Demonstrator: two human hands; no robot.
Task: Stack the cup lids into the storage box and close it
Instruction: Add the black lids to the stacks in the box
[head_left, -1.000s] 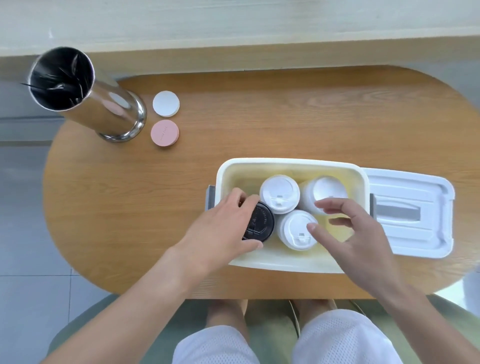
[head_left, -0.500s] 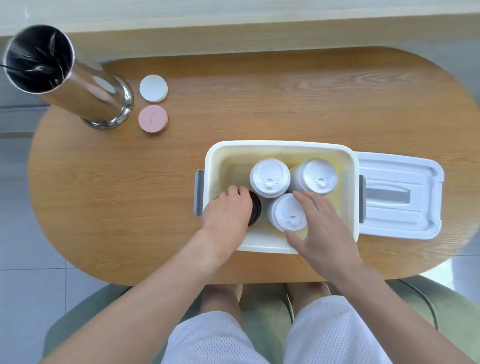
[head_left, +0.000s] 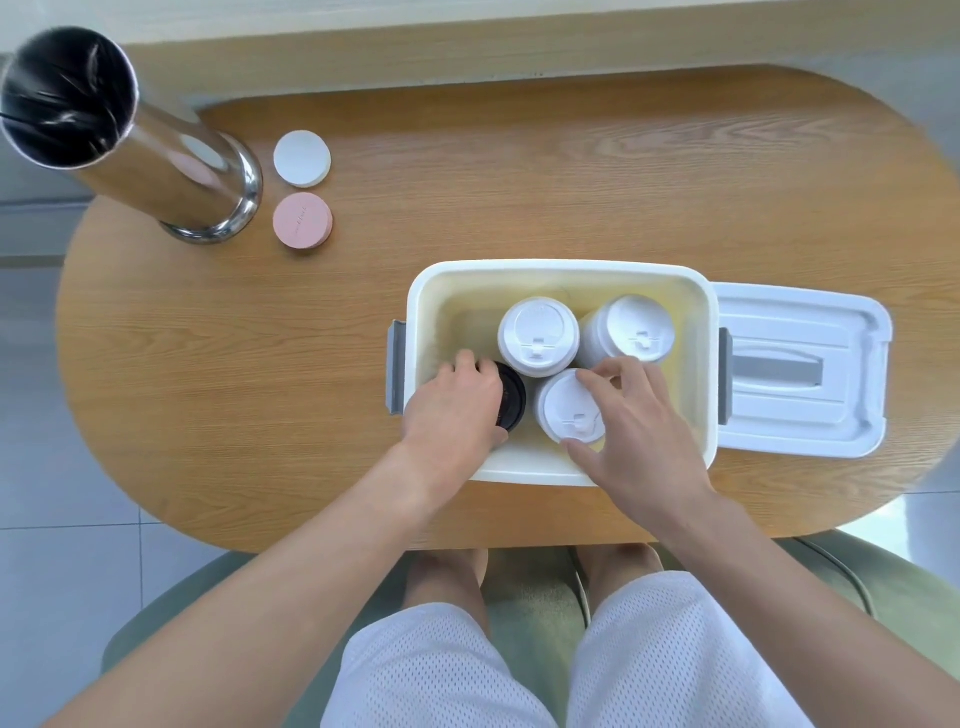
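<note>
A big wooden table (head_left: 519, 182) is seen under both hands. The white storage box (head_left: 561, 273) is open, and both hands are inside it. The box lid (head_left: 800, 371) is laid flat just right of the right hand (head_left: 641, 431), whose fingers are curled around a white lid stack (head_left: 563, 410). A black lid stack (head_left: 511, 397) is gripped by the left hand (head_left: 452, 410). Two more white stacks (head_left: 537, 335) are stood just past the fingers.

bright soft daylight, faint shadows, glare on the steel canister (head_left: 156, 156), fisheye bending at edges, slightly soft focus
</note>
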